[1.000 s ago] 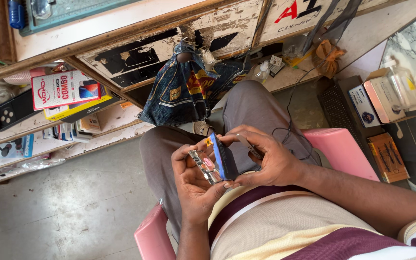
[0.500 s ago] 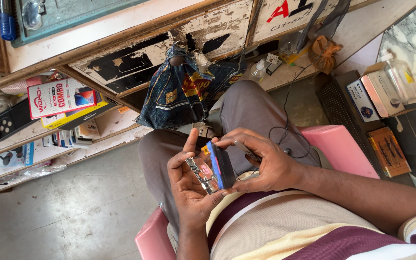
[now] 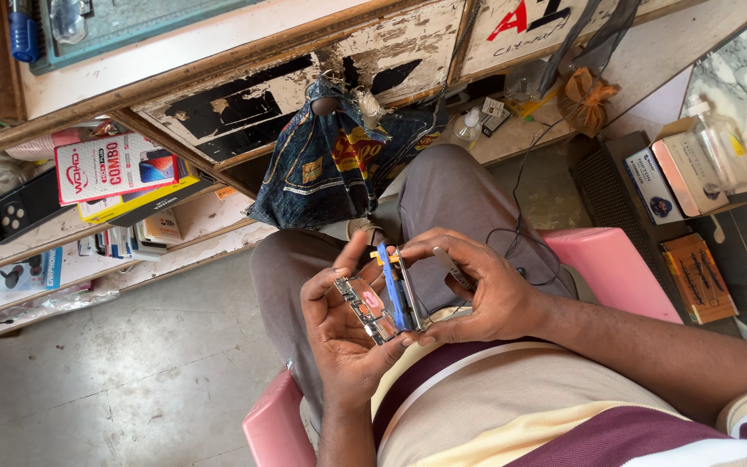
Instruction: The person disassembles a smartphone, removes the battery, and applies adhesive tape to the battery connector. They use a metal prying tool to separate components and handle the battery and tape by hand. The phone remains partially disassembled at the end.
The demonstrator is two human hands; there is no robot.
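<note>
Your left hand and right hand meet above your lap, and the opened phone stands between them, its circuit board lying against your left palm. You sit on a stool that shows beside your right thigh. Ahead of your knees a bag hangs from the surface. To the left of the bag, boxes lie stacked on a shelf. To your right, cartons sit on the floor.
</note>
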